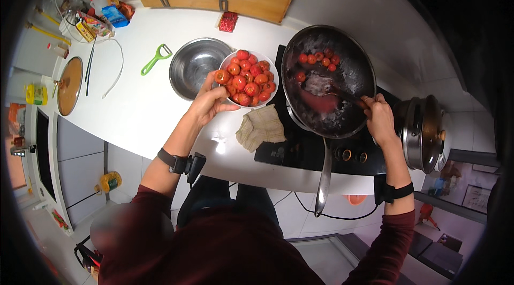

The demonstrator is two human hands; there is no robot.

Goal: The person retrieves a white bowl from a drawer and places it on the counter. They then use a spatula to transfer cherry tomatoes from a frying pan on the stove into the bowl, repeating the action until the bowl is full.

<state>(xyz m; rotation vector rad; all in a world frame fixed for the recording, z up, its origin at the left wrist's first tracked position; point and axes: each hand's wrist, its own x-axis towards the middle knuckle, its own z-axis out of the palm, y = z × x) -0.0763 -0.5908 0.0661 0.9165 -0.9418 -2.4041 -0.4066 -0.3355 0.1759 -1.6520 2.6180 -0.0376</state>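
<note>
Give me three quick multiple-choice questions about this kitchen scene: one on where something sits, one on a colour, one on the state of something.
1. Where does the folded cloth lie?
A. Inside the steel bowl
B. On the counter below the tomato bowl, beside the pan
C. On the wooden board

2. What colour is the peeler?
A. Green
B. Blue
C. Black

3. What is the left hand doing?
A. Resting flat on the counter
B. Holding a tomato at the rim of the white bowl
C. Gripping the pan handle

Answers: 1 B, the cloth rests between bowl and pan; 2 A, its handle is bright green; 3 B, the fingers close round one tomato.
</note>
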